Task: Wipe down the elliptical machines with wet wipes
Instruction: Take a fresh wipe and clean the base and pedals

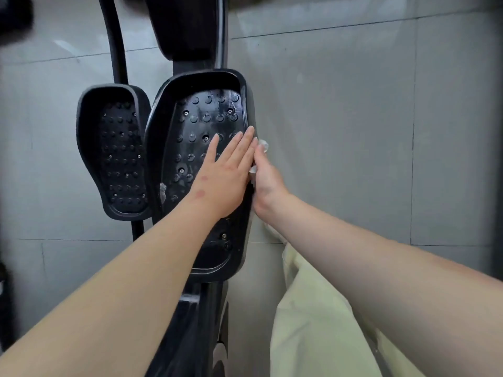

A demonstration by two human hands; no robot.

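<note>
A single wide-angle view, worn on the person's head, looks steeply down along both forearms at the tiled floor (353, 131). It sits close. The nearer pedal (196, 118) under the flat left hand (226, 175) fills the middle. The right hand (265, 183), gripping a wipe (263, 145), is just right of those fingers (236, 151). A second pedal (117, 148) lies well left of them.

The bare left forearm stretches from 7 o'clock to mid-frame, where the left grip (226, 172) lies flat, palm down, fingers straight and close together, pointing to 1 o'clock. The bare right forearm enters from 4 o'clock. The right grip (265, 183), just beside the left at its 3 o'clock, stands on edge, thumb stretched toward 12 o'clock and pinching a white wipe (263, 145), its fingers hidden.
</note>
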